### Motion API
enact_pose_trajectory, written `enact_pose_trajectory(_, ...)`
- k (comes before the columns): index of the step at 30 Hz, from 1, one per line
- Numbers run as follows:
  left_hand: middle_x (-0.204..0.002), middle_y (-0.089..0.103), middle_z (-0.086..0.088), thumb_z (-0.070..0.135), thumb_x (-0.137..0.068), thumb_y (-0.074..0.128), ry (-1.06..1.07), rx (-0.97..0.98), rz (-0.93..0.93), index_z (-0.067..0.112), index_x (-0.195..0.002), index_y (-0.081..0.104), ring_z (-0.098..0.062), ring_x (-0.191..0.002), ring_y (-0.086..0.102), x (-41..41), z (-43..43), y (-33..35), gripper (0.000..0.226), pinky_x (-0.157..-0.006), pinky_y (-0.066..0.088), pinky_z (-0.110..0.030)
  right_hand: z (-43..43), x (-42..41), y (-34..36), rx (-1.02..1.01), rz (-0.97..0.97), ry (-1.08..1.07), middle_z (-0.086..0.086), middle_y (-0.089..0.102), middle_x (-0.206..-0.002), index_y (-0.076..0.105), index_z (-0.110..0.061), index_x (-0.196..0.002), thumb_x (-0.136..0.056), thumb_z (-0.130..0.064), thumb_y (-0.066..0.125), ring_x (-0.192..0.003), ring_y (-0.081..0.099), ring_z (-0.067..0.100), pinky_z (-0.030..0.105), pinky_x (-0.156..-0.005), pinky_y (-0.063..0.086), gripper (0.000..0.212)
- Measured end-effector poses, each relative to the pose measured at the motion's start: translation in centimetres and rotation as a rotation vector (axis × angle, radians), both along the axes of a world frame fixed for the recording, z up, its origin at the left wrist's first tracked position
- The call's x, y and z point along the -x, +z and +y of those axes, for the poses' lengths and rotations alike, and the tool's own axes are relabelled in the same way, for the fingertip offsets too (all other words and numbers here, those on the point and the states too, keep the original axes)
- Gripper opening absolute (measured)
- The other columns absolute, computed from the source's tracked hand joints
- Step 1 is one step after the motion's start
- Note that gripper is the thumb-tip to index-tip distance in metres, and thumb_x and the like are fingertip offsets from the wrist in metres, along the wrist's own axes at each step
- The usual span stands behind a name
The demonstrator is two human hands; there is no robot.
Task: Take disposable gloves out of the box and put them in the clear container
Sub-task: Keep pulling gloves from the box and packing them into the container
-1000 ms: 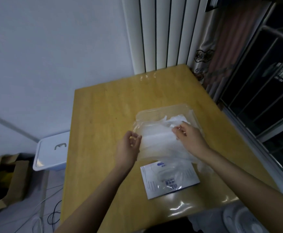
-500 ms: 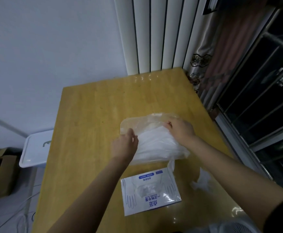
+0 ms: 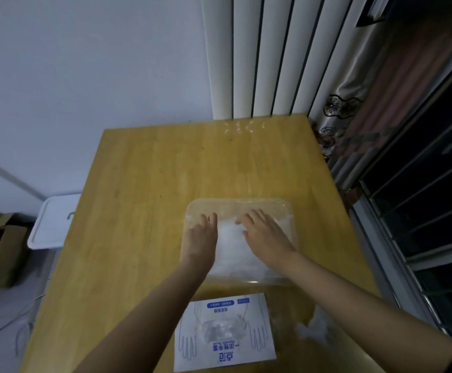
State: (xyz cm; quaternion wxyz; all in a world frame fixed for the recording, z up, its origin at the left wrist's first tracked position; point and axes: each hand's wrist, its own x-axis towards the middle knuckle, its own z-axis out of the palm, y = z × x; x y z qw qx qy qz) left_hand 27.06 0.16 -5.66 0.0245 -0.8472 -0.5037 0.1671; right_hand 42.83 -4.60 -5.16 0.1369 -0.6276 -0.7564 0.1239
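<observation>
Left hand (image 3: 199,238) and right hand (image 3: 266,235) lie flat inside the clear container (image 3: 235,202). Fingers (image 3: 249,218) are straight and slightly apart, pressing the gloves (image 3: 230,238) down, likely to pack them below the rim. The box (image 3: 225,337) lies on the tabletop (image 3: 152,184).

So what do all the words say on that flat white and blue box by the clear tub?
On the flat white and blue glove box, upside down: smaller blue line seems to read "一次性手套".
Large blue characters next to it: too blurred to read.
Blue labels at its far edge: too small.
Nothing else shows writing.
</observation>
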Motion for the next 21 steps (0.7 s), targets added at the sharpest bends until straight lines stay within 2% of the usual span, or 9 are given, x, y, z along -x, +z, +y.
enact_pose_trajectory(1, -0.149, 0.026, -0.019, 0.009, -0.095, 0.046, 0.006, -0.016, -0.024, 0.005, -0.149, 0.002, -0.022, -0.114, 0.052, -0.1, 0.0, 0.2, 0.069, -0.084, 0.047, -0.026, -0.5, 0.0, -0.1, -0.020, -0.010, 0.056, 0.002, 0.055, -0.116, 0.057, -0.015, -0.117, -0.091, -0.001, 0.052, -0.110, 0.051, 0.020, 0.030, -0.092, 0.042, 0.031)
enact_pose_trajectory(2, -0.151, 0.022, -0.018, 0.007, -0.095, 0.046, 0.000, -0.030, -0.069, 0.006, -0.148, 0.005, -0.023, -0.118, 0.049, -0.2, 0.1, 0.2, 0.068, -0.086, 0.048, -0.027, -0.7, -0.2, -0.2, 0.011, -0.032, 0.092, 0.002, 0.056, -0.116, 0.059, -0.015, -0.116, -0.091, -0.002, 0.053, -0.108, 0.052, 0.020, 0.030, -0.089, 0.043, 0.029)
enact_pose_trajectory(4, -0.139, 0.037, -0.012, 0.004, -0.092, 0.048, -0.055, -0.020, -0.198, 0.010, -0.143, 0.022, -0.020, -0.108, 0.051, -0.4, 0.2, 0.0, 0.057, -0.083, 0.050, -0.027, -1.0, -0.7, -0.6, 0.202, -0.098, 0.084, 0.002, 0.052, -0.125, 0.053, -0.015, -0.125, -0.096, -0.011, 0.049, -0.115, 0.047, 0.020, 0.031, -0.090, 0.040, 0.029)
enact_pose_trajectory(6, -0.130, 0.045, -0.007, 0.005, -0.092, 0.049, -0.163, 0.086, -0.246, 0.015, -0.135, 0.035, -0.019, -0.104, 0.051, -0.7, 0.0, -0.9, 0.047, -0.083, 0.048, -0.027, -0.8, -1.3, -1.2, 0.411, -0.161, 0.029, 0.005, 0.045, -0.135, 0.044, -0.015, -0.135, -0.097, -0.015, 0.049, -0.121, 0.043, 0.023, 0.033, -0.095, 0.040, 0.038)
enact_pose_trajectory(8, -0.139, 0.039, -0.010, 0.013, -0.094, 0.051, -0.248, 0.232, -0.156, 0.018, -0.140, 0.033, -0.024, -0.117, 0.047, -0.7, -0.4, -2.1, 0.049, -0.093, 0.044, -0.032, -0.6, -1.3, -1.7, 0.533, -0.173, 0.004, 0.007, 0.038, -0.142, 0.037, -0.015, -0.141, -0.096, -0.013, 0.049, -0.126, 0.041, 0.026, 0.036, -0.101, 0.040, 0.047)
enact_pose_trajectory(11, -0.154, 0.020, -0.013, 0.024, -0.093, 0.056, -0.206, 0.356, 0.029, 0.021, -0.149, 0.021, -0.032, -0.133, 0.035, -0.2, 0.1, -3.4, 0.066, -0.104, 0.037, -0.040, -0.4, -0.9, -2.5, 0.622, -0.144, -0.004, 0.007, 0.030, -0.150, 0.029, -0.017, -0.146, -0.095, -0.013, 0.050, -0.134, 0.033, 0.028, 0.039, -0.108, 0.034, 0.055)
enact_pose_trajectory(15, -0.158, 0.007, -0.012, 0.023, -0.093, 0.058, -0.196, 0.424, 0.140, 0.023, -0.151, 0.015, -0.034, -0.135, 0.033, 0.3, 0.8, -4.2, 0.073, -0.104, 0.037, -0.041, -0.2, -0.9, -3.1, 0.651, -0.103, -0.068, 0.009, 0.038, -0.145, 0.037, -0.014, -0.142, -0.095, -0.014, 0.051, -0.130, 0.040, 0.027, 0.039, -0.107, 0.035, 0.050)
enact_pose_trajectory(18, -0.152, 0.025, -0.013, 0.022, -0.096, 0.050, -0.235, 0.335, 0.118, 0.017, -0.147, 0.025, -0.030, -0.128, 0.042, 0.1, 0.7, -3.5, 0.057, -0.102, 0.037, -0.039, -0.2, -1.0, -2.1, 0.608, 0.063, -0.193, 0.007, 0.044, -0.143, 0.043, -0.015, -0.140, -0.096, -0.018, 0.052, -0.127, 0.045, 0.025, 0.036, -0.105, 0.039, 0.045)
enact_pose_trajectory(21, -0.141, 0.041, -0.008, 0.019, -0.097, 0.045, -0.250, 0.166, -0.098, 0.016, -0.141, 0.034, -0.026, -0.126, 0.043, 0.0, 0.2, -1.9, 0.046, -0.106, 0.031, -0.039, -1.3, 0.2, -0.1, 0.332, 0.245, -0.340, 0.001, 0.053, -0.131, 0.050, -0.017, -0.130, -0.099, -0.022, 0.047, -0.114, 0.054, 0.016, 0.029, -0.096, 0.046, 0.032)
